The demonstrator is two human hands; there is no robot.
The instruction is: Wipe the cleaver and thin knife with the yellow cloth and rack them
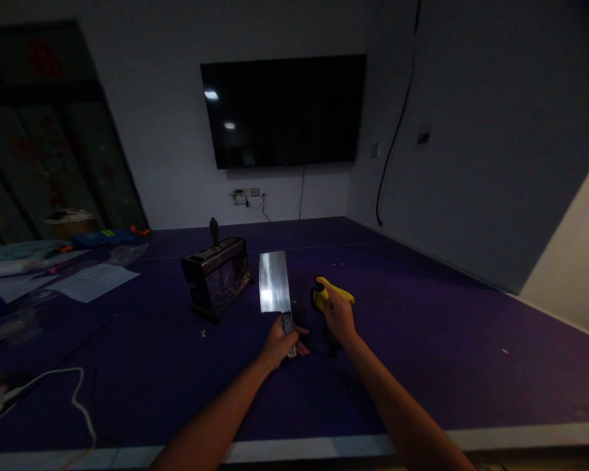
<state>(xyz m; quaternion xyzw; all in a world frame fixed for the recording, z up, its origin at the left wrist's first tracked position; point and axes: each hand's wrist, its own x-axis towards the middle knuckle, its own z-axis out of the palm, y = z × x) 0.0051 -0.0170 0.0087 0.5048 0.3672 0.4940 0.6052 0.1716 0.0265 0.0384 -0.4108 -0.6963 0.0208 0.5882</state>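
My left hand [282,345] is closed around the dark handle of a cleaver [275,282]. Its broad shiny blade points up and away from me. To the right, my right hand [340,315] has its fingers closed on a yellow-and-black tool [341,292] low over the purple surface. What kind of tool it is I cannot make out. Left of the blade stands a dark box-shaped knife block [220,278], with a single dark handle [214,230] sticking up from its top.
The purple tabletop [422,353] has a pale front edge. Papers [95,281], plastic bags and cloth lie at the left, with a white cable [81,392] nearer me. A television [285,111] hangs on the far wall above some sockets [249,194].
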